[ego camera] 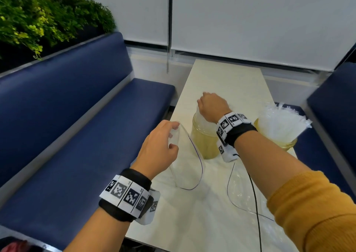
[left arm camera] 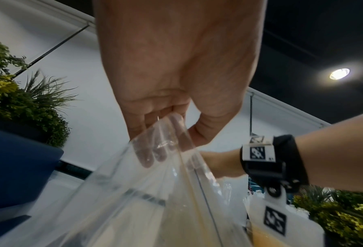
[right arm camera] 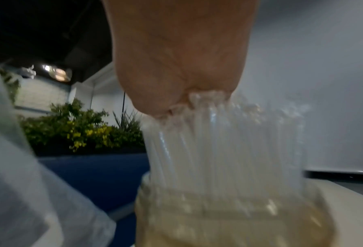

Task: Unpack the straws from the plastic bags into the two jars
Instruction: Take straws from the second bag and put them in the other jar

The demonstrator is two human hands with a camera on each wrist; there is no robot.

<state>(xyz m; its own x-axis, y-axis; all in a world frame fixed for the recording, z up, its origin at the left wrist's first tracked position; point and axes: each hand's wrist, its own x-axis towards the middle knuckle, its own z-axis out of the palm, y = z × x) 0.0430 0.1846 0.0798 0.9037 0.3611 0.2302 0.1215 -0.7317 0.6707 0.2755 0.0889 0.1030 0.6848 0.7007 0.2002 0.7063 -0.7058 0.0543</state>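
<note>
**Straws going into the left jar**

While the clear straws (right arm camera: 218, 142) stand in the yellowish jar (ego camera: 204, 142) on the table (ego camera: 221, 74), the right hand (ego camera: 212, 107) grips their tops. Beside it, the left hand (ego camera: 159, 147) pinches a plastic bag (ego camera: 188, 167). Another jar (ego camera: 277, 136) holds straws.

I sit in what looks like a café or canteen booth: a long navy padded bench seat (ego camera: 81, 128) with a matching backrest runs beside a narrow cream-topped table (ego camera: 221, 74), and a second navy padded bench (ego camera: 335, 105) faces it across the table. Behind the backrest, a dark planter of green and yellow-leaved foliage (ego camera: 38, 18) divides the seating. Pale grey roller blinds (ego camera: 250, 16) cover the window at the table's far end. Overhead, a round recessed ceiling light (left arm camera: 339, 73) glows in a black ceiling.
</note>
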